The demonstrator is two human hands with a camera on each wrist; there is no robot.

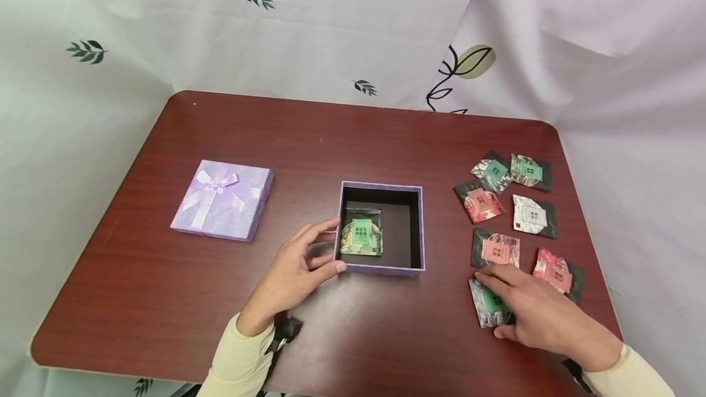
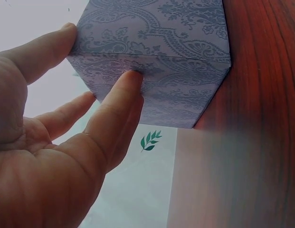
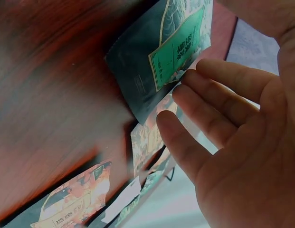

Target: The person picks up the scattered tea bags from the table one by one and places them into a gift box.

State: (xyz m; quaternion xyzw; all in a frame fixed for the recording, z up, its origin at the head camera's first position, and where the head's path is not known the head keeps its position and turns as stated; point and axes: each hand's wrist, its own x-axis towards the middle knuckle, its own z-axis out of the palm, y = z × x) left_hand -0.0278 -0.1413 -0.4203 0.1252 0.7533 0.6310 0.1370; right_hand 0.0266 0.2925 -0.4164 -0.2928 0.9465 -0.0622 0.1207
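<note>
An open purple gift box [image 1: 381,271] stands in the middle of the table, dark inside, with a green-labelled sachet [image 1: 361,233] lying flat at its left. My left hand [image 1: 295,274] touches the outside of the box's left wall, thumb at the near left corner. In the left wrist view the fingers, fairly straight, meet the patterned wall [image 2: 152,28]. At the right, my right hand [image 1: 537,308] reaches over another green-labelled sachet [image 1: 488,304]. Its fingers are at the far edge and its thumb is by the near edge; in the right wrist view they look extended beside the sachet [image 3: 142,71].
The purple lid [image 1: 223,201] with a ribbon bow lies left of the box. Several tea-like sachets with red, white and green labels, such as the white one [image 1: 534,215], are spread along the table's right side. A patterned white curtain [image 1: 309,29] hangs behind the table [image 1: 309,139].
</note>
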